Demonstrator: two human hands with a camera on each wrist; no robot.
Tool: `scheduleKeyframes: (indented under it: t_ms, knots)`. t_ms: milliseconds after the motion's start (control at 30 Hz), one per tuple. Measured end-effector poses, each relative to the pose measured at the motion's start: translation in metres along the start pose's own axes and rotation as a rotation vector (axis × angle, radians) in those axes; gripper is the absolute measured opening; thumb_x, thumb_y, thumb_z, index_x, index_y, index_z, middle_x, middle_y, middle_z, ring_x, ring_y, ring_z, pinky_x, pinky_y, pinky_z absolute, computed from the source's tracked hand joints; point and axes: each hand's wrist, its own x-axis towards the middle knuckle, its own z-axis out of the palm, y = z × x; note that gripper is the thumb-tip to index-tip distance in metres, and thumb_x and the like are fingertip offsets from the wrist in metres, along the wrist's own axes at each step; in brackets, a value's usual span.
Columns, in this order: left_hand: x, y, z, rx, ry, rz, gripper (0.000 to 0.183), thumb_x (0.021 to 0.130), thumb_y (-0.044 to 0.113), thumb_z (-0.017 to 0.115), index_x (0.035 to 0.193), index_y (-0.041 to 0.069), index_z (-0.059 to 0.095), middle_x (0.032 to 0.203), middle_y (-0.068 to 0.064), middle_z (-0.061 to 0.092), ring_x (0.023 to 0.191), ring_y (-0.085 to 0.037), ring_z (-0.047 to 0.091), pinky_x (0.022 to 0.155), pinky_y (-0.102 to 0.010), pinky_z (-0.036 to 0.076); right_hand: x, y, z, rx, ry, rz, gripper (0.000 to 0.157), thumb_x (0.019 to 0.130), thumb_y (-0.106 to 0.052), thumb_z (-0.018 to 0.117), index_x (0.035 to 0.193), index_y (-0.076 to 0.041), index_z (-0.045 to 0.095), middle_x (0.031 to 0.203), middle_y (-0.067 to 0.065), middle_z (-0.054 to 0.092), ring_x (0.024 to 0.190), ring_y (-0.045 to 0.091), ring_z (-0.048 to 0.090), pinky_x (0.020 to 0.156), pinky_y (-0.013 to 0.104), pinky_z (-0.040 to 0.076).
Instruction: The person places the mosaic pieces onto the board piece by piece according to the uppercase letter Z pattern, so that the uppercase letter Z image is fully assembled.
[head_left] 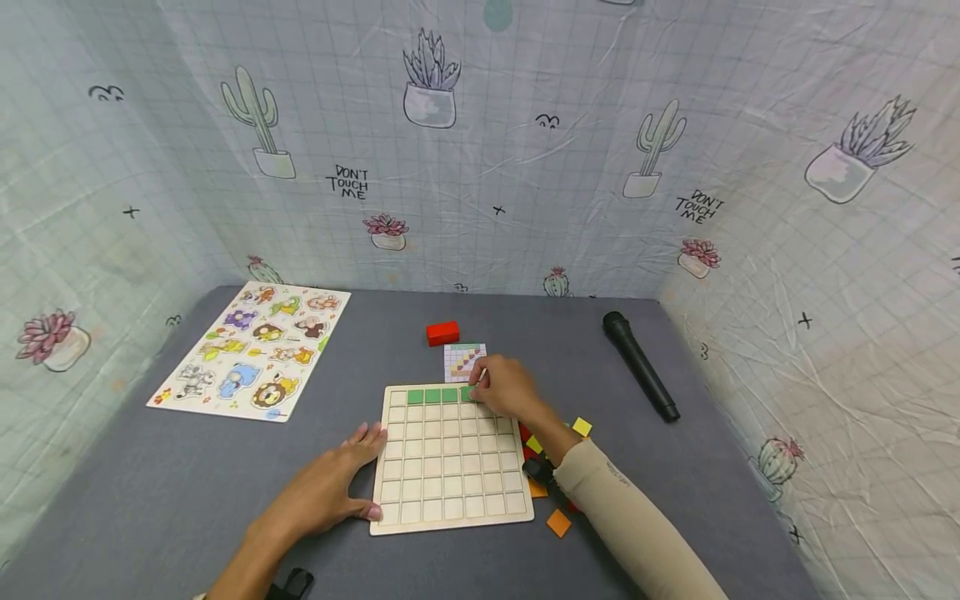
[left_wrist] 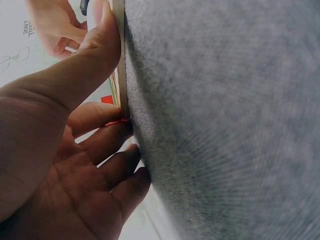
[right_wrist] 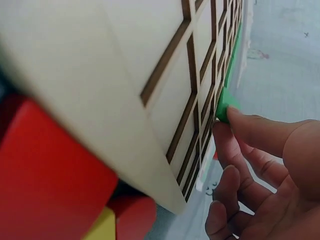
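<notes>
- So, nearest up, the left edge of the wooden grid board (head_left: 453,487) is being touched by the left hand (head_left: 333,477), fingers loosely spread, thumb resting on the edge toward the near corner.
- The board itself is being carried flat by the gray tabletop (head_left: 397,567), roughly in the middle.
- Some loose tiles (head_left: 558,523) in orange, yellow and red are being partly covered by the right forearm, right beside the board.
- A green tile (right_wrist: 226,106) is being pinched between thumb and forefinger of the right hand (head_left: 510,390), being tilted over the board's far row.
- Most of that row's middle is being filled by flat green tiles (head_left: 432,397).
- Just past the far edge, a small pattern card (head_left: 459,363) is being partly hidden by the right hand.
- Off to the right, a black microphone (head_left: 641,367) is being left lying diagonally; an animal picture sheet (head_left: 255,350) is being displayed over on the left.
- Beyond the card, a red block (head_left: 442,333) is being seen.
- Everything's being backed by cactus-print cloth (head_left: 487,150).
</notes>
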Motion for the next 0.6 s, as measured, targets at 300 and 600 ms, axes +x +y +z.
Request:
scheduleKeyframes:
  t_ms: [300, 600]
  knots:
    - [0.001, 0.000, 0.001, -0.005, 0.001, -0.010, 0.109, 0.070, 0.034, 0.096, 0.160, 0.001, 0.045, 0.169, -0.019, 0.040, 0.158, -0.045, 0.034, 0.120, -0.067, 0.038, 0.002, -0.002, 0.003, -0.016, 0.000, -0.023, 0.010, 0.090, -0.016, 0.085, 0.090, -0.017, 0.075, 0.074, -0.002, 0.064, 0.066, 0.016, 0.057, 0.060, 0.030, 0.044]
    - [0.000, 0.001, 0.000, -0.017, -0.003, -0.015, 0.109, 0.070, 0.033, 0.096, 0.161, 0.001, 0.044, 0.169, -0.019, 0.040, 0.159, -0.045, 0.033, 0.119, -0.068, 0.038, -0.009, 0.010, -0.015, 0.117, -0.051, -0.100, 0.007, 0.093, -0.012, 0.082, 0.097, -0.011, 0.077, 0.086, 0.003, 0.070, 0.075, 0.017, 0.060, 0.067, 0.030, 0.050]
